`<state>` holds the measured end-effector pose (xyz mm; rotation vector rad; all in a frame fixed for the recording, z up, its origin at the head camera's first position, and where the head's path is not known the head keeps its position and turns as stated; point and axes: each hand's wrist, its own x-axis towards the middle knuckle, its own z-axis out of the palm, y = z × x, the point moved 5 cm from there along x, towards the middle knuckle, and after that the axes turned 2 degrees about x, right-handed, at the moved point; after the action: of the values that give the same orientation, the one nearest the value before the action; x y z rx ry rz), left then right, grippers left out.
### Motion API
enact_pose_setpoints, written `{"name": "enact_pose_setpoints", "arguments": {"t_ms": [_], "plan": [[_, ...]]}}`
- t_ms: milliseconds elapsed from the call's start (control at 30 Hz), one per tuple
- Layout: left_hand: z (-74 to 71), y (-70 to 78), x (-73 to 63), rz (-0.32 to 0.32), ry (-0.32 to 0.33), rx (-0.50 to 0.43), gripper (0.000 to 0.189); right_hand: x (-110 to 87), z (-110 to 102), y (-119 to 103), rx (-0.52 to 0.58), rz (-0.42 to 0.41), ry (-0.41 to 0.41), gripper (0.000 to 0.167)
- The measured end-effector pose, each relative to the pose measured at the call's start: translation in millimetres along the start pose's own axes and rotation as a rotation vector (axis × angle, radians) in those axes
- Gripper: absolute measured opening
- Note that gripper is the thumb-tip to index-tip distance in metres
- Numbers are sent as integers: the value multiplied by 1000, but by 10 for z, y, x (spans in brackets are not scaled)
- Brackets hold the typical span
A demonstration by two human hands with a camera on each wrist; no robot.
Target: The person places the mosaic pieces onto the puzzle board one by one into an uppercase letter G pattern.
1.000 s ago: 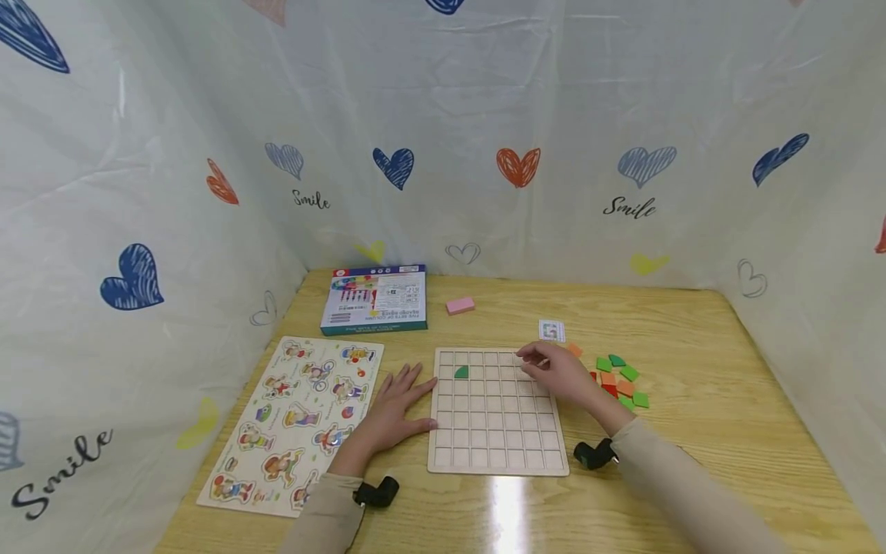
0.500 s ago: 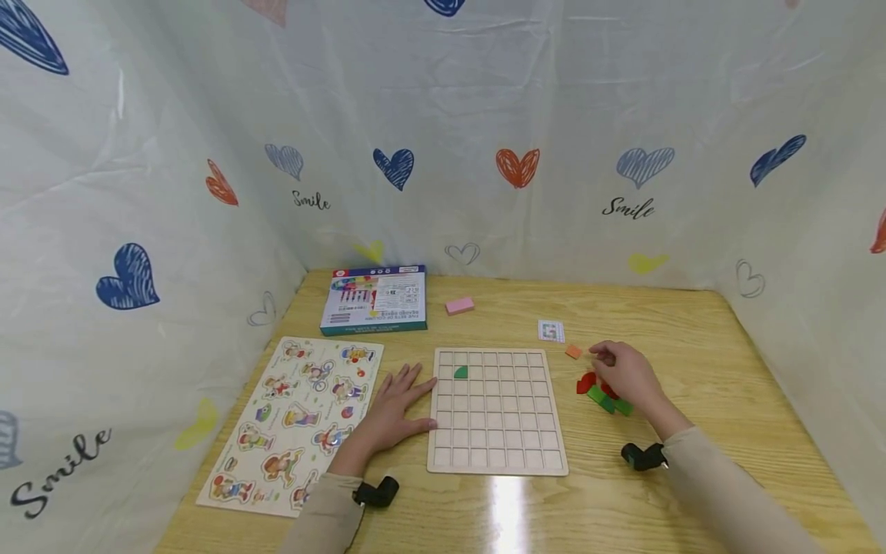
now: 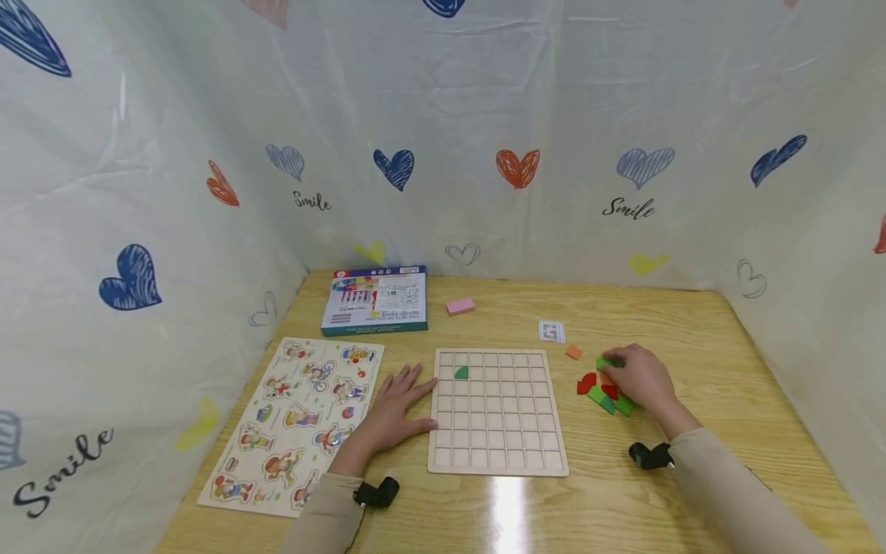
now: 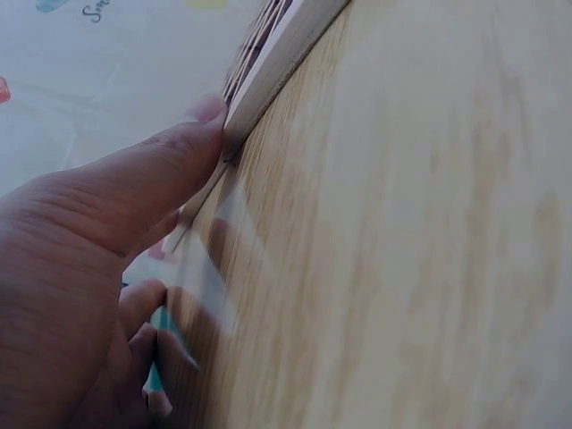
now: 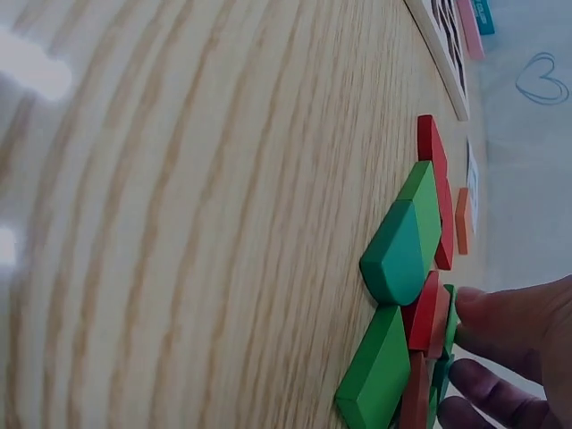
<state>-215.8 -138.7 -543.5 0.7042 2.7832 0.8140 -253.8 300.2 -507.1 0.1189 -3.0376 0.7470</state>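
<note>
Farthest left, beyond the left hand, we see a wooden picture board (image 3: 299, 437), partly covered by the left sleeve (image 3: 321, 504); ahead of that hand lies a printed box (image 3: 374, 302). Both seem set aside to leave room between the hands.

The left hand (image 3: 393, 412) lies spread wide and holds nothing, its thumb and index fingertips touching the near side edge of the grid board (image 3: 503, 415). We take this as a light brace against sliding. The board sits between the hands, next to the left and well apart from the right, with one dark green quarter-circle piece (image 3: 461, 372) in a cell on the left hand's side. Past it, ahead of both hands, lies a pink block (image 3: 460, 306).

Nearer the right hand, we find a small printed card (image 3: 551, 332), probably kept where it can be read, then a lone orange tile (image 3: 573, 352). Red pieces (image 3: 587, 382) and a teal-green piece (image 5: 393, 264) lie just left of the right hand (image 3: 642, 378), which bends low over the loose pile, presumably for easy reach. Its thumb meets a green piece (image 5: 450, 326); we cannot tell whether the fingers grip it.
</note>
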Motion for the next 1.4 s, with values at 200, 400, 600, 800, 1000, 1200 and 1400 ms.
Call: {"name": "enact_pose_setpoints", "arguments": {"t_ms": [200,400,600,800,1000,1200,1400], "plan": [[-4,9,-5,1,-3,6,76,15,19,-38,-5,-13,-6,29],[-6,17,-8,0,-3,5,75,58,41,-49,59,-37,-27,20],[-7,19,-10,4,2,-4,75,81,75,-30,114,-35,-32,18],[-6,15,-11,5,5,-2,75,86,90,-9,150,-34,14,15],[-8,17,-10,8,7,-5,75,106,110,-51,233,-19,16,18],[-16,22,-14,4,4,-4,75,124,217,-280,371,-60,-56,19],[-10,17,-5,2,0,-1,75,177,426,-612,472,-74,-125,19]]}}
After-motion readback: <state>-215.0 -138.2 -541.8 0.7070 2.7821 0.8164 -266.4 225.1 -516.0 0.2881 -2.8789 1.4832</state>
